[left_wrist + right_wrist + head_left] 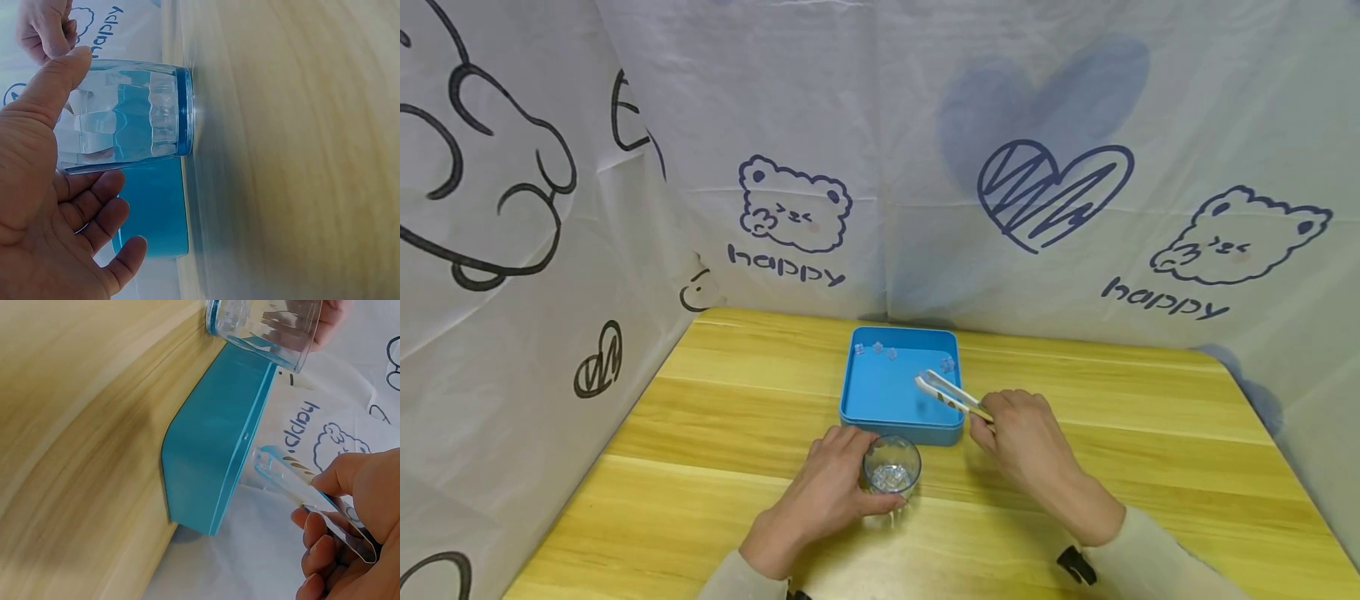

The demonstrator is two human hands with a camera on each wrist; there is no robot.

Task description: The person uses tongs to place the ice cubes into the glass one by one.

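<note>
My left hand point(827, 483) holds a clear drinking glass point(125, 115) around its side, thumb on one side and fingers on the other. Several small clear pieces point(891, 477) lie in the bottom of the glass, which stands on the table. In my right hand point(1022, 429) is a pair of small tongs point(951, 396), white with gold marks, pinched between thumb and fingers. The tongs' tips hang over the blue square tray point(902, 432), slightly apart in the head view. Inside the tray, small clear cubes point(892, 354) lie along the far side, one point(947, 364) near the right corner.
The tray sits on a wood-grain table point(760, 358), just beyond the glass. White cloth with drawn bears and hearts point(1052, 196) hangs behind the table and along its left side.
</note>
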